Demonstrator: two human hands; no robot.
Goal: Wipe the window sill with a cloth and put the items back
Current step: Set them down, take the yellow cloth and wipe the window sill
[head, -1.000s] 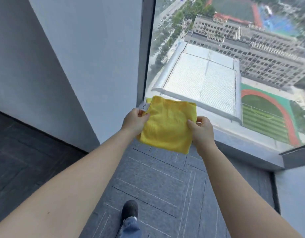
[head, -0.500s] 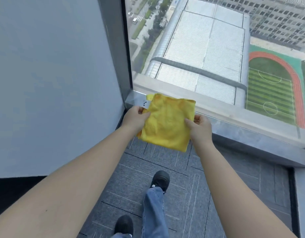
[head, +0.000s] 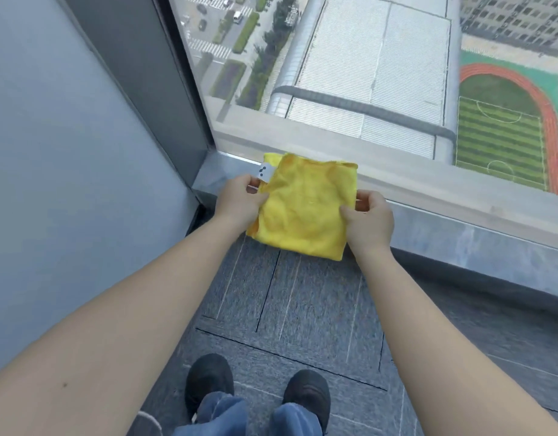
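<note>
- A folded yellow microfibre cloth (head: 306,209), soft and slightly rumpled, roughly square, is held flat between both hands in front of the window sill (head: 460,228); its far edge lies over the sill's left end, though whether it touches the sill cannot be told.
- The left hand (head: 240,202) has its grip closed on the cloth's left edge, thumb on top and fingers beneath.
- The right hand (head: 370,225) grips the cloth's right edge in the same way, thumb pressed on the upper face.
- A small white tag (head: 264,174) sticks out of the cloth's upper left corner, just beyond the left hand; it bears a few dark dots, and no words can be read.
- The sill is a low, smooth grey ledge with a dull sheen, running along the foot of a large glass window (head: 365,73) that meets a dark grey frame post (head: 139,70) at the left corner.
- A plain pale wall (head: 51,168) stands to the left.
- The floor (head: 302,309) is grey carpet tile with thin pale lines.
- Two black shoes (head: 208,380) and blue denim trouser cuffs (head: 224,413) show at the bottom edge.
</note>
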